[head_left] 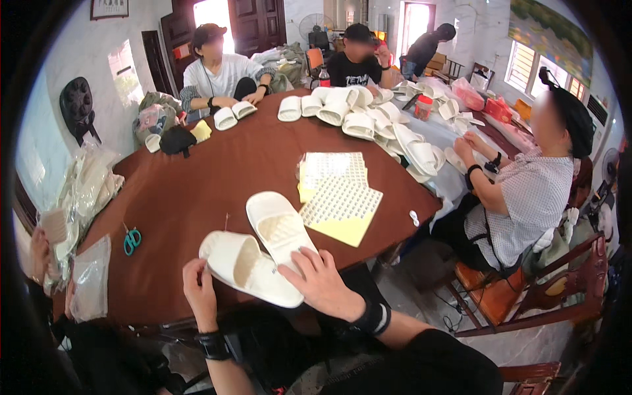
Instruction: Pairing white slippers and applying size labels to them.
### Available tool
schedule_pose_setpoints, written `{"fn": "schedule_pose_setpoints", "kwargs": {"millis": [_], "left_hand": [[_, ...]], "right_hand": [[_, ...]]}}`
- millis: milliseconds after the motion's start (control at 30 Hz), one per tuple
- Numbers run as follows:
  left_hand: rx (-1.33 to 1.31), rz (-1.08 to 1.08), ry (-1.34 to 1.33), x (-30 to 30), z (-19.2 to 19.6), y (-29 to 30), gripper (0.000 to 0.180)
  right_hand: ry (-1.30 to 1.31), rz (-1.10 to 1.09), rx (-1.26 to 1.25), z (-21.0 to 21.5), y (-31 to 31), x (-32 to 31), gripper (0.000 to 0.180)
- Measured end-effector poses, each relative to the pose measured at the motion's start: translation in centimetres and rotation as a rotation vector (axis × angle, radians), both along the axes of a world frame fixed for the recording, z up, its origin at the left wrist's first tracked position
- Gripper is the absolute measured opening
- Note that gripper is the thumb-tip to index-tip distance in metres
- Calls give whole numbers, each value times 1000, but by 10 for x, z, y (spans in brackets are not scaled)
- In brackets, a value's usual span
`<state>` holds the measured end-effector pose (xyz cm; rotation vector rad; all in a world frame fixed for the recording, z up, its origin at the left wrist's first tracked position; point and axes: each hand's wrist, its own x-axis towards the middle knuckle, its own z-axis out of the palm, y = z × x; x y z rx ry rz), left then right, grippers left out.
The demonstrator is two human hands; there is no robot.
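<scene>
A pair of white slippers lies before me at the near table edge. The left slipper [247, 270] slants with its heel over the edge, and the right slipper [280, 227] lies beside and partly over it. My right hand [326, 286] rests on the right slipper's heel, fingers spread over the footbed, thumb near the left slipper's heel. My left hand [199, 289] is beside the left slipper's toe end, fingers bent in toward the thumb. Whether anything small is between them is hidden. Beyond the slippers lie sheets of small labels with yellow backing [342, 207].
Teal-handled scissors [132, 241] and a clear plastic bag [91, 280] lie left. A heap of white slippers [368, 112] covers the table's far right. Several people sit around the brown-covered table [164, 197]; one hand [41, 253] shows at far left. Wooden chair [526, 289] at right.
</scene>
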<state>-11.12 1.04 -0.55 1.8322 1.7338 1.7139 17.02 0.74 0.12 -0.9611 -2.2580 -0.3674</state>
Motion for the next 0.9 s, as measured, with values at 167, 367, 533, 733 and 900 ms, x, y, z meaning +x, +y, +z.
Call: {"fn": "schedule_pose_setpoints", "kwargs": {"millis": [167, 367, 533, 733, 900], "left_hand": [[-44, -14, -33, 6, 11, -10, 15], [-126, -41, -224, 6, 17, -23, 14], [-254, -181, -608, -4, 30, -50, 20], [-578, -241, -837, -37, 17, -93, 20], [-854, -208, -1277, -54, -36, -150, 24]], "right_hand": [[-53, 46, -71, 12, 2, 9, 40], [-61, 192, -170, 29, 18, 27, 46], [-23, 235, -216, 26, 41, 23, 52], [17, 199, -243, 14, 53, 22, 49], [85, 213, -294, 15, 53, 23, 47]]}}
